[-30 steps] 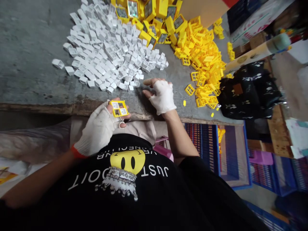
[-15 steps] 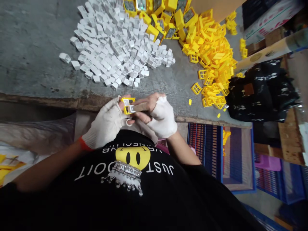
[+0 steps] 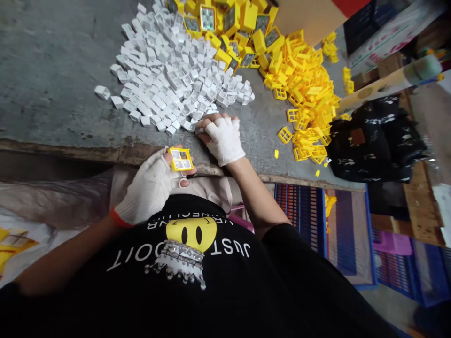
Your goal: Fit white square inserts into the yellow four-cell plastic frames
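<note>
Both my hands wear white fingerless gloves. My left hand (image 3: 151,185) holds a small yellow four-pane window frame (image 3: 181,159) by its left side, in front of the table edge. White plastic pieces fill three of its openings; the upper right one looks dark, with a finger behind it. At the near edge of the pile of white plastic pieces (image 3: 169,80), my right hand (image 3: 221,136) rests with bent fingers against the table. Its fingertips are partly hidden, so what they pinch is unclear.
Loose yellow frames (image 3: 306,94) are heaped to the right, with larger yellow blocks (image 3: 229,21) bearing dark panels at the back. A black patterned bag (image 3: 373,141) lies on the right. Blue crates (image 3: 347,234) stand below the worn table edge (image 3: 88,150).
My right hand has left the yellow frame and moved forward to the white pile. In my left hand, the frame now lies flatter, and a white piece sits in its lower right opening.
</note>
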`<move>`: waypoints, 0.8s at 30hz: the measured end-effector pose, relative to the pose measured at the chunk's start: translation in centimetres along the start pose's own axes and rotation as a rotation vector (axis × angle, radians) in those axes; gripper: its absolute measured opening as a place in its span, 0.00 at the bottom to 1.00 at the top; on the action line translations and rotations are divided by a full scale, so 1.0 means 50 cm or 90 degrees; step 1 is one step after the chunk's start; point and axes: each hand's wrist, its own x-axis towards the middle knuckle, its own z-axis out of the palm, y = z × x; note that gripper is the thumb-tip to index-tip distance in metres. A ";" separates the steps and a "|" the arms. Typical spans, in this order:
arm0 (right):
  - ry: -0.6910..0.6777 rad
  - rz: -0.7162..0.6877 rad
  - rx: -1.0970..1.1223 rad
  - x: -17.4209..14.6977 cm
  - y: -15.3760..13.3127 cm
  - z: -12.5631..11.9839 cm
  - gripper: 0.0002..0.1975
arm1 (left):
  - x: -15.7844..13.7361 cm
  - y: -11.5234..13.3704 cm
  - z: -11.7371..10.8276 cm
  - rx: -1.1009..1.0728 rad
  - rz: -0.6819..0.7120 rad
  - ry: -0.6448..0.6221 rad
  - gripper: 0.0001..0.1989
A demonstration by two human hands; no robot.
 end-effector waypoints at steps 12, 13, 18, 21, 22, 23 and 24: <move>0.006 0.004 0.116 -0.075 0.011 0.001 0.12 | 0.010 -0.014 -0.007 0.009 0.024 -0.034 0.11; 0.011 0.001 0.141 -0.080 0.008 -0.004 0.10 | 0.009 -0.014 -0.006 0.012 0.028 -0.033 0.11; 0.106 -0.066 0.280 -0.125 -0.032 -0.021 0.15 | 0.002 -0.018 0.002 -0.001 0.033 -0.077 0.13; 0.108 -0.095 0.280 -0.142 -0.044 -0.015 0.20 | -0.001 -0.020 0.006 -0.016 0.008 -0.083 0.14; 0.109 -0.110 0.269 -0.144 -0.043 -0.013 0.20 | -0.002 -0.020 0.006 -0.017 0.000 -0.084 0.14; 0.113 -0.130 0.254 -0.144 -0.040 -0.010 0.20 | -0.002 -0.020 0.005 -0.015 -0.008 -0.087 0.14; 0.122 -0.155 0.234 -0.144 -0.037 -0.009 0.19 | -0.002 -0.019 0.004 -0.012 -0.016 -0.091 0.14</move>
